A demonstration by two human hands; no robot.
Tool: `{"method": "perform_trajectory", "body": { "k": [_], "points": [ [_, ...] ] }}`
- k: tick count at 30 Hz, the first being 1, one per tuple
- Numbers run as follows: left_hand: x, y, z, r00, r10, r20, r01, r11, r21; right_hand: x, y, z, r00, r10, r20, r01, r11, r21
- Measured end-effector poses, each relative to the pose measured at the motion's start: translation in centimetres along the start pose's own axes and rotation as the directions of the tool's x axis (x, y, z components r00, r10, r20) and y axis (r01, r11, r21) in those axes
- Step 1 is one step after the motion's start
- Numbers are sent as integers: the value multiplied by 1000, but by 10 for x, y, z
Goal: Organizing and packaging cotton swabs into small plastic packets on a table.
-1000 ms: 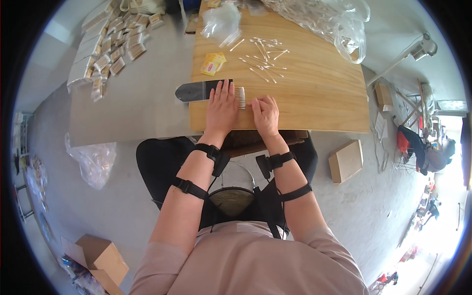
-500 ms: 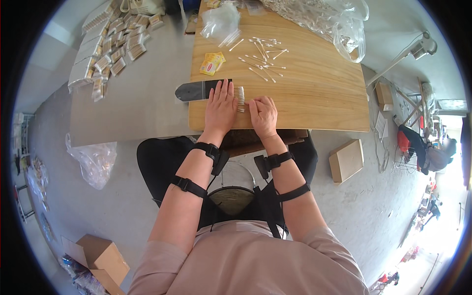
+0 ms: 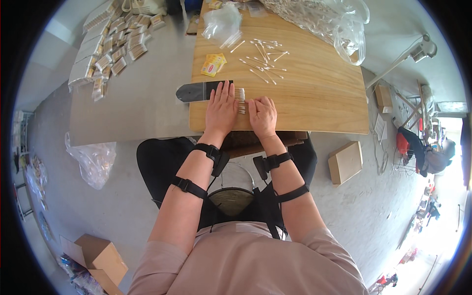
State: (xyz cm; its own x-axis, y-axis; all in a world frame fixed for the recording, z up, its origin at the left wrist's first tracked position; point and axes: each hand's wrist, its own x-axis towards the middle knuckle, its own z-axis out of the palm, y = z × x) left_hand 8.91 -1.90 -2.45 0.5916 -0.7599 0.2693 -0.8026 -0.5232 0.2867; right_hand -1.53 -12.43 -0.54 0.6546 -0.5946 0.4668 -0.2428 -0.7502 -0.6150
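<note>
My left hand lies flat, fingers stretched out, over a row of cotton swabs and the near edge of a dark flat strip with a rounded end. White swab tips stick out to the right from under the palm; the rest of the row is hidden. Close beside those tips, my right hand is closed, thumb and forefinger pinched on the end of a swab, mostly covered by the fingers. Farther back, loose cotton swabs lie scattered on the wooden board.
Yellow printed cards and clear plastic bags lie behind my left hand. Many small swab packs cover the far left of the grey table. A large clear bag of swabs sits at the back right.
Both hands stay nearly in place. The right hand has shifted very slightly left beside the swab tips; the view has tilted a little.
</note>
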Motion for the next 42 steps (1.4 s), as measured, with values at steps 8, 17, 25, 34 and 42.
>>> {"method": "perform_trajectory", "body": {
  "k": [8, 17, 25, 34, 42],
  "points": [
    [0, 0, 0, 1000, 1, 4, -1, 1000, 3, 0, 2, 1, 1000, -1, 24, 2, 999, -51],
    [0, 0, -1, 1000, 3, 6, -3, 1000, -1, 2, 2, 3, 999, 19, 46, -14, 994, -109],
    [0, 1, -2, 1000, 9, -16, -9, 1000, -11, 6, -3, 6, 998, 56, 39, -50, 987, -150],
    [0, 1, -1, 1000, 8, -30, -9, 1000, -11, 12, -5, 9, 995, 93, 46, -83, 978, -193],
    [0, 0, -2, 1000, 4, -15, -4, 1000, -17, 17, -2, 11, 994, 95, 44, -85, 979, -188]
  ]
}}
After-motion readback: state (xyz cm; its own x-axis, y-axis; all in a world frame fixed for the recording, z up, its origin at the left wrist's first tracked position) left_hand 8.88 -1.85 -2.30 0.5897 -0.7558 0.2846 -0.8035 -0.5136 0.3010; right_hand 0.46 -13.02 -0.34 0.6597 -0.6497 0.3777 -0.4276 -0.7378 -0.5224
